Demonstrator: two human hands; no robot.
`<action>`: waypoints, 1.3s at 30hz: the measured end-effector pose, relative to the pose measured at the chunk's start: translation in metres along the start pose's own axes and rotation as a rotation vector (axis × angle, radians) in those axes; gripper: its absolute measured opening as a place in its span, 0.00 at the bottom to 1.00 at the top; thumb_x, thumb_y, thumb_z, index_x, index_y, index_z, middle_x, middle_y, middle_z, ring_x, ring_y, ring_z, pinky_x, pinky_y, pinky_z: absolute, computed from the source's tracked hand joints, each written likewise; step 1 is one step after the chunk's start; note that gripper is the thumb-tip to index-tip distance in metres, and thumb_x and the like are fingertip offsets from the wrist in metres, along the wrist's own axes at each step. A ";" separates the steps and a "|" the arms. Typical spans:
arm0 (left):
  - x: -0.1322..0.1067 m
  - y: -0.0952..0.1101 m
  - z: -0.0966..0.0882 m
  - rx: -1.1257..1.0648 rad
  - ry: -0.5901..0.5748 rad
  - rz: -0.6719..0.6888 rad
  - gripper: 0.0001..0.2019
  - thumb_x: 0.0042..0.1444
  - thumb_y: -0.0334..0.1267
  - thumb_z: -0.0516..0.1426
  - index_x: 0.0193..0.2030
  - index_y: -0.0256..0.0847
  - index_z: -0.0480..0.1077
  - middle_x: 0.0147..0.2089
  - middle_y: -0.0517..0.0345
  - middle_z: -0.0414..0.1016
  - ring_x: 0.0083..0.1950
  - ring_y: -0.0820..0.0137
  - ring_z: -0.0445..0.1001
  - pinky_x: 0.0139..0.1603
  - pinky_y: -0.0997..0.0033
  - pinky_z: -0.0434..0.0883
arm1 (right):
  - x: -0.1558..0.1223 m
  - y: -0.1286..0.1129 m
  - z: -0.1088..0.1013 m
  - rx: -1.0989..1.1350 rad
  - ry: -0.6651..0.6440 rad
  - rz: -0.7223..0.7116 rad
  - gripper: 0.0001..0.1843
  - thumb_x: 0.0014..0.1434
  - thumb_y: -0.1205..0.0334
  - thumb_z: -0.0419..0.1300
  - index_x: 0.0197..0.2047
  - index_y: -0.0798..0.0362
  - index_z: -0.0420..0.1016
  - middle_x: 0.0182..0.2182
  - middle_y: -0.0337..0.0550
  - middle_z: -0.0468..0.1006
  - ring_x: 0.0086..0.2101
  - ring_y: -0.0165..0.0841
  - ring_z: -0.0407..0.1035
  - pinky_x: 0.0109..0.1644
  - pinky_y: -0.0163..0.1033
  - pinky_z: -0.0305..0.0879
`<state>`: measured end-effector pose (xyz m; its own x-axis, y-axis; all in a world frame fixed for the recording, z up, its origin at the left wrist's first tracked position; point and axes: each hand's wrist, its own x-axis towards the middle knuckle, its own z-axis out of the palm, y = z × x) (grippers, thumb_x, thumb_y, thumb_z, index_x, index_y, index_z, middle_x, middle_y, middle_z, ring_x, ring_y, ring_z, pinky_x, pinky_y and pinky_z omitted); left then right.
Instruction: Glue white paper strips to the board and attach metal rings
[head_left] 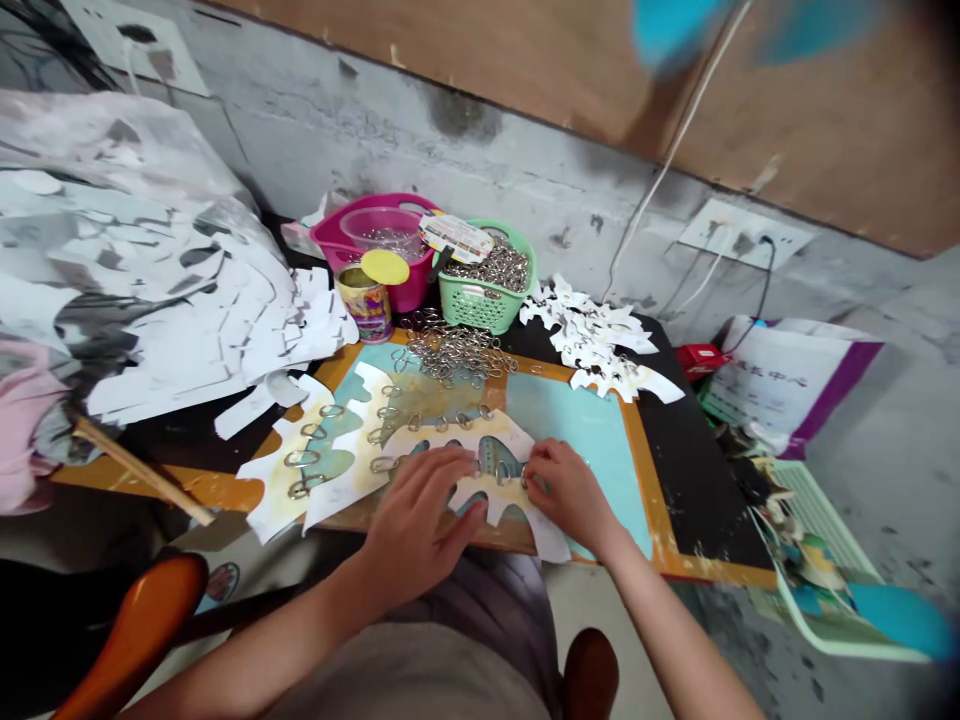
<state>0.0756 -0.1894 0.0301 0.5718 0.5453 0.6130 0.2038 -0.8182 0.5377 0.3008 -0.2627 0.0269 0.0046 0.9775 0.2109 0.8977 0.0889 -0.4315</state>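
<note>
In front of me a white paper cut-out [512,432] with a scalloped edge lies on the board, with metal rings along it. My left hand [420,515] rests flat on this cut-out, fingers stretched and thumb apart. At the cut-out's right part, the bent fingers of my right hand [568,492] are pinched at a small metal ring; the fingertips partly hide it. Left of my hands are two more cut-outs, one in the middle [349,485] and one farther left [277,500], both carrying rings. Beyond them is a pile of loose metal rings [454,352].
Behind the rings stand a printed tin [365,310], a pink basket [337,235] and a green basket [480,307] full of metal pieces. White cut-outs heap up at left [202,330] and back right [592,335]. A wooden stick [142,470] juts over the left edge.
</note>
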 end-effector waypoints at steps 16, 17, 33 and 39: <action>0.024 -0.011 0.081 -0.119 -0.344 -0.145 0.22 0.51 0.21 0.58 0.52 0.42 0.69 0.43 0.55 0.81 0.54 0.58 0.73 0.66 0.47 0.59 | -0.035 0.023 0.026 0.147 0.043 -0.057 0.09 0.66 0.69 0.52 0.39 0.53 0.73 0.34 0.44 0.72 0.35 0.34 0.70 0.39 0.37 0.68; 0.024 -0.011 0.081 -0.110 -0.364 -0.132 0.20 0.52 0.22 0.58 0.51 0.42 0.70 0.42 0.55 0.81 0.56 0.58 0.72 0.67 0.46 0.58 | -0.038 0.023 0.025 0.138 0.036 -0.064 0.09 0.66 0.69 0.52 0.39 0.53 0.73 0.33 0.44 0.71 0.35 0.34 0.69 0.38 0.37 0.67; 0.006 -0.012 0.082 0.188 -0.272 0.235 0.06 0.61 0.29 0.57 0.36 0.42 0.75 0.56 0.50 0.75 0.62 0.56 0.66 0.71 0.40 0.45 | -0.020 0.040 0.000 0.245 -0.174 -0.267 0.13 0.66 0.73 0.51 0.50 0.52 0.71 0.45 0.51 0.72 0.45 0.39 0.69 0.47 0.44 0.71; 0.009 -0.012 0.081 0.088 -0.332 0.134 0.09 0.64 0.30 0.55 0.34 0.41 0.74 0.48 0.58 0.82 0.63 0.58 0.69 0.73 0.37 0.36 | -0.026 0.042 0.009 0.071 -0.098 -0.330 0.10 0.68 0.70 0.49 0.41 0.53 0.71 0.36 0.48 0.74 0.37 0.38 0.69 0.38 0.41 0.69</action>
<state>0.1427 -0.1890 -0.0177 0.8220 0.3552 0.4451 0.1691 -0.8986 0.4049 0.3345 -0.2824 -0.0044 -0.3264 0.9072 0.2654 0.8110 0.4130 -0.4144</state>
